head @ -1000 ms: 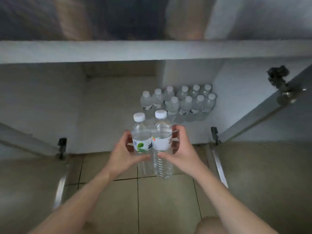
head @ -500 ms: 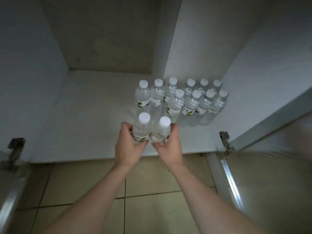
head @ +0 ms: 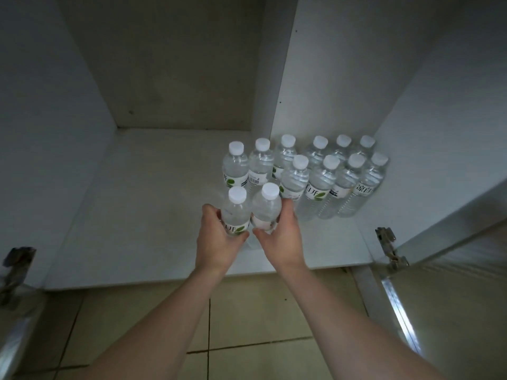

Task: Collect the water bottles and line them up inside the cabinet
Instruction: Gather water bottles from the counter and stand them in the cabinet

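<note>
Both grips are clamped on bottles. Left hand has its fingers and thumb curled round the body of the left bottle, over the label with a green leaf mark. Right hand wraps the right bottle in the same way. These two bottles stand upright, touching side by side, white caps up, above the front part of the cabinet floor; whether their bases rest on it cannot be told, as the hands cover them.

Nearest the camera lies the tiled floor, with both forearms reaching over it. Open doors flank the view, with a metal hinge on the right and another hinge on the left.

Just beyond the held pair stands a group of ten bottles in two rows: four in the nearer row, six in the rear row. They stand close together against the right-hand inner panel. Farthest back is the darker rear wall.
</note>
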